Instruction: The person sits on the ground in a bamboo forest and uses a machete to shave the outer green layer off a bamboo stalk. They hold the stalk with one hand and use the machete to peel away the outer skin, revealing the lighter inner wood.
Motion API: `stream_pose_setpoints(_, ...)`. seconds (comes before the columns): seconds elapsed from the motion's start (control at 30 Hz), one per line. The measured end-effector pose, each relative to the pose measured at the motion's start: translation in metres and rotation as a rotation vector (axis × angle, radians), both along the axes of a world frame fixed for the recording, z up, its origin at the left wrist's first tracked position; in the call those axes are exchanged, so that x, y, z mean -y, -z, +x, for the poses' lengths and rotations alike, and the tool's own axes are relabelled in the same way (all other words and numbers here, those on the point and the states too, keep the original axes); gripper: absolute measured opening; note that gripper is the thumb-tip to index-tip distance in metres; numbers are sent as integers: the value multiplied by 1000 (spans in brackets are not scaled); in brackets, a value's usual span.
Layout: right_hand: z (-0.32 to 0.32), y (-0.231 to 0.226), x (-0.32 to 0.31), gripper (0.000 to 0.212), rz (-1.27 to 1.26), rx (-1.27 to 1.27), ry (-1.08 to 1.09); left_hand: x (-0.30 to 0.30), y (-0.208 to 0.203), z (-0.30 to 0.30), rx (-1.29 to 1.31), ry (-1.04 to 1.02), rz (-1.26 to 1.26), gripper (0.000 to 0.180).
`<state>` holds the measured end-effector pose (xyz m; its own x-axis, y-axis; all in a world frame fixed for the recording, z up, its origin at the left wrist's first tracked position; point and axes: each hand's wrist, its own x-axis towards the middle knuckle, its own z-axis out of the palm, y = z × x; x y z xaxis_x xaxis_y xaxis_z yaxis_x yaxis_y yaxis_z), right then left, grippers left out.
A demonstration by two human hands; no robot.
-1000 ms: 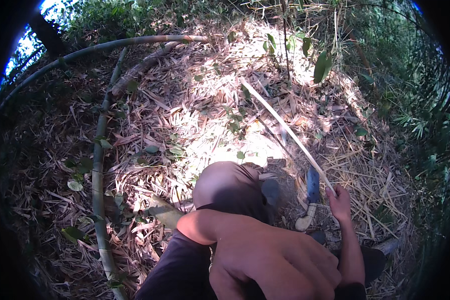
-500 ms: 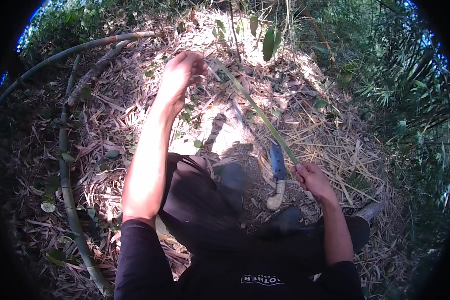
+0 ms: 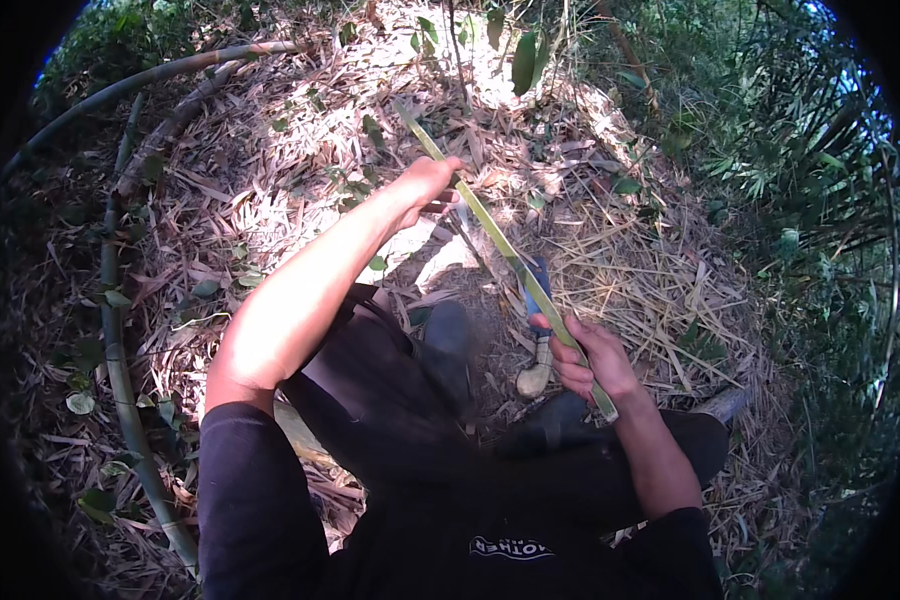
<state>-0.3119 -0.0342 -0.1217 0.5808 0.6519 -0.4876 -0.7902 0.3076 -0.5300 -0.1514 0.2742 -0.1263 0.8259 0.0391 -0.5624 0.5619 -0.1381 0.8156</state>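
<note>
A long thin green bamboo strip point(image 3: 490, 225) runs from the upper middle down to the right. My left hand point(image 3: 425, 185) is stretched out and closed around its upper part. My right hand point(image 3: 590, 360) grips the strip's lower end together with a knife point(image 3: 538, 330) that has a blue blade and a pale handle. The blade lies against the strip just above my right fingers. My knees in dark trousers point(image 3: 390, 390) are below both hands.
The ground is covered in dry bamboo leaves and husks point(image 3: 270, 170). Long bamboo poles point(image 3: 120, 370) curve along the left side. Green plants point(image 3: 800, 180) stand at the right and top. A dark shoe point(image 3: 445, 335) rests between my knees.
My left hand has slid from the far upper part of the strip down and rightward along it. The strip and my right hand with the knife stay in nearly the same place.
</note>
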Motion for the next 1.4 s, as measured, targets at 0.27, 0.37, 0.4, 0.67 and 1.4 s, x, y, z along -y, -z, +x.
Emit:
stream_pose_setpoints(0.27, 0, 5, -2, 48, -105, 234, -128, -21, -12, 2, 111, -154, -128, 21)
stream_pose_setpoints(0.37, -1, 18, -3, 47, -367, 488, -191, -21, -30, 5, 216, -93, -26, 19)
stream_pose_setpoints(0.4, 2, 22, 1, 47, -587, 696, -153, -20, -42, 2, 200, -80, 73, 19)
stream_pose_setpoints(0.67, 56, -26, 30, 34, -1406, 1451, -172, -44, -89, -56, 1426, 493, 1367, 30)
stream_pose_setpoints(1.4, -32, 320, 8, 63, -1652, 454, 64, -96, 11, -220, 129, -230, 84, 13)
